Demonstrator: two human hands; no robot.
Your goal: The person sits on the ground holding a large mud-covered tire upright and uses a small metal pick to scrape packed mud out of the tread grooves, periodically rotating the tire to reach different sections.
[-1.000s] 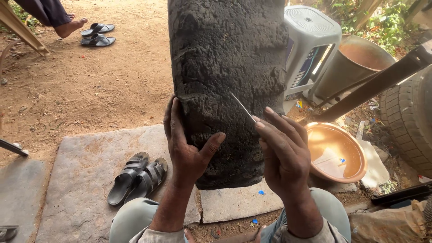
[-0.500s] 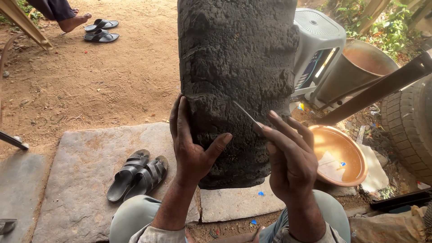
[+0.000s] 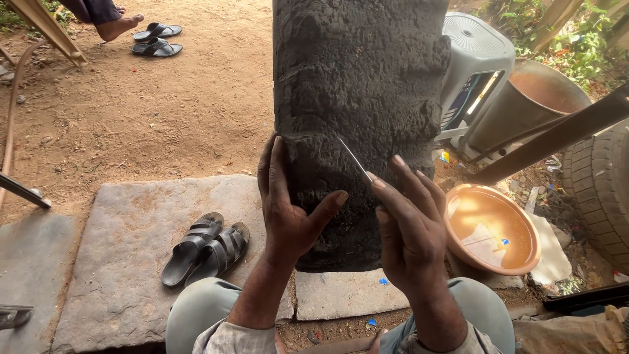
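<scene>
A tall, rough, dark worn tyre tread (image 3: 360, 105) stands upright in front of me. My left hand (image 3: 288, 210) lies flat against its lower left side, thumb spread across the face. My right hand (image 3: 409, 229) pinches a thin metal blade (image 3: 354, 159) whose tip touches the tread surface just right of the left hand. My knees in light trousers show at the bottom edge.
Black sandals (image 3: 206, 248) lie on a stone slab (image 3: 124, 262) at left. An orange basin (image 3: 491, 229) with water sits at right, behind it a grey plastic stool (image 3: 475, 65), a metal bucket (image 3: 531, 105) and a tyre (image 3: 603, 190). Another person's foot (image 3: 118, 26) and sandals (image 3: 157, 39) are far left.
My head has shifted so the tread appears more central. Both hands hold nearly the same places on it; the blade stays against the surface.
</scene>
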